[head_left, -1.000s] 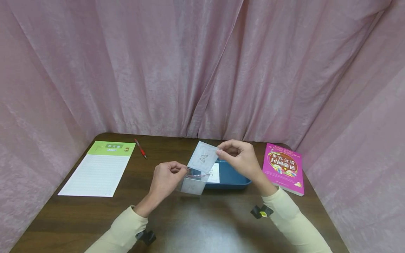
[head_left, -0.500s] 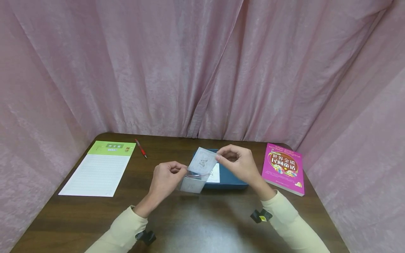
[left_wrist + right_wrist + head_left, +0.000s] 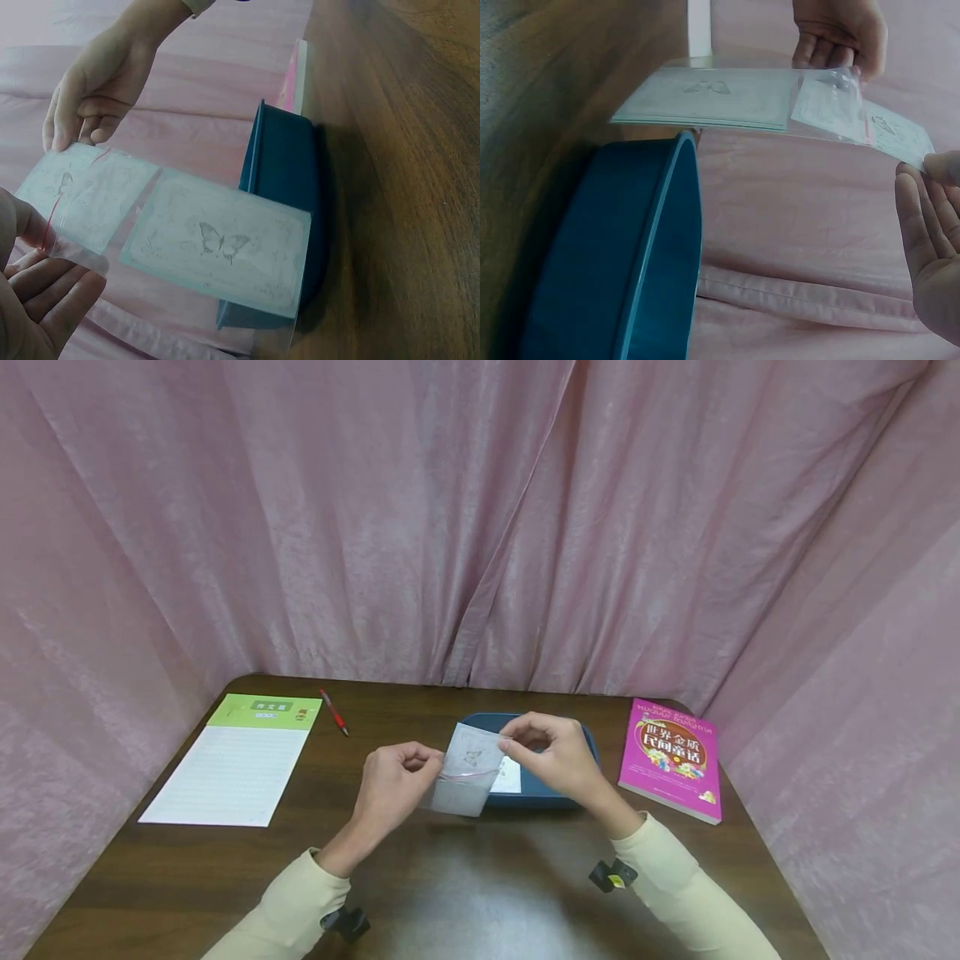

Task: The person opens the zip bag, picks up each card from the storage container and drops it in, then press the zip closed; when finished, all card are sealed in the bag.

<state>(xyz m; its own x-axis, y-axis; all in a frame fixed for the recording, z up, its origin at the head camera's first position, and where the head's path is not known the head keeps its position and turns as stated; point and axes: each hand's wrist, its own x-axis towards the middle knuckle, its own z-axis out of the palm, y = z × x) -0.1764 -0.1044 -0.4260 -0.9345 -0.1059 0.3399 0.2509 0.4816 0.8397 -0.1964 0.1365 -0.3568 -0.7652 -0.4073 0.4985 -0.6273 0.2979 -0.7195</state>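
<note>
My left hand pinches the edge of a clear zip bag with a red seal line. A white card printed with a butterfly lies in the lower part of the bag; in the right wrist view its edge looks layered. Between the thumb and fingers of my right hand is the corner of another butterfly card. This card is partly inside the bag's mouth, its outer end sticking out. Behind the bag stands a blue tray, with a further white card in it.
A pink-covered book lies to the right on the brown wooden table. On the left are a lined writing pad with a green header and a red pen. Pink curtains hang behind and at the sides.
My right hand has moved down and left, sliding the held card further into the bag. My left hand has stayed in nearly the same place, still pinching the bag.
</note>
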